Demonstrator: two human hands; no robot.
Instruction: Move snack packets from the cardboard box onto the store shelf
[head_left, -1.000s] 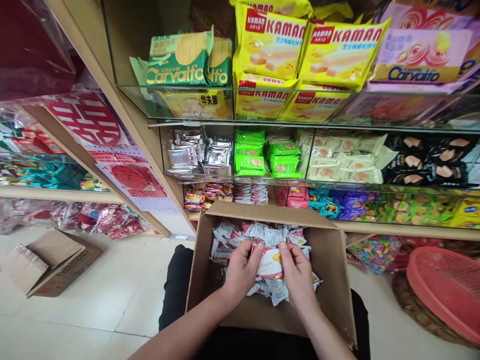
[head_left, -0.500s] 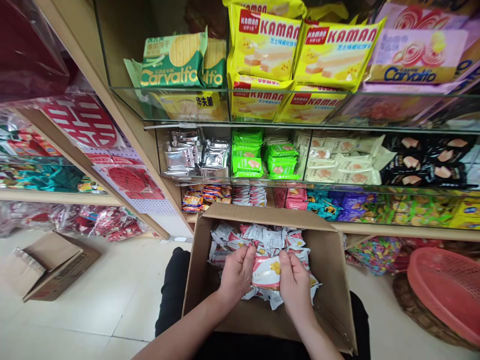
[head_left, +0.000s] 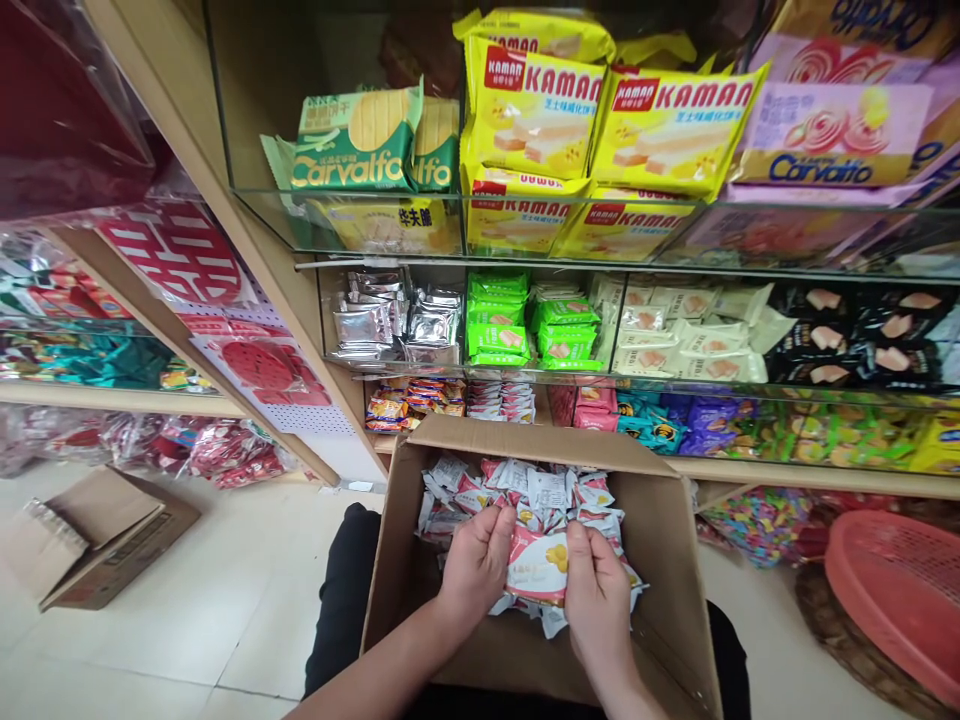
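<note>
Between both hands I hold a small pink-and-white snack packet (head_left: 538, 566) with a yellow picture on it. My left hand (head_left: 478, 560) is closed on its left end, thumb on top. The right end is pinched by my right hand (head_left: 598, 580), also closed, with the fingers behind it partly hidden. Both hands are inside an open cardboard box (head_left: 660, 530) that stands at my lap. Below and behind the held packet lie many similar white and pink packets (head_left: 549, 489), heaped loosely in the box.
Glass-fronted shelves ahead hold yellow wafer bags (head_left: 536, 110), green packets (head_left: 497, 325), silver packets (head_left: 367, 325) and orange packets (head_left: 412, 400). A second cardboard box (head_left: 120, 540) sits on the tiled floor at left. A pink plastic basket (head_left: 896, 590) is at right.
The view has tilted slightly, so the shelves sit a little lower in the picture. Both hands still hold the packet, which appears slightly lower.
</note>
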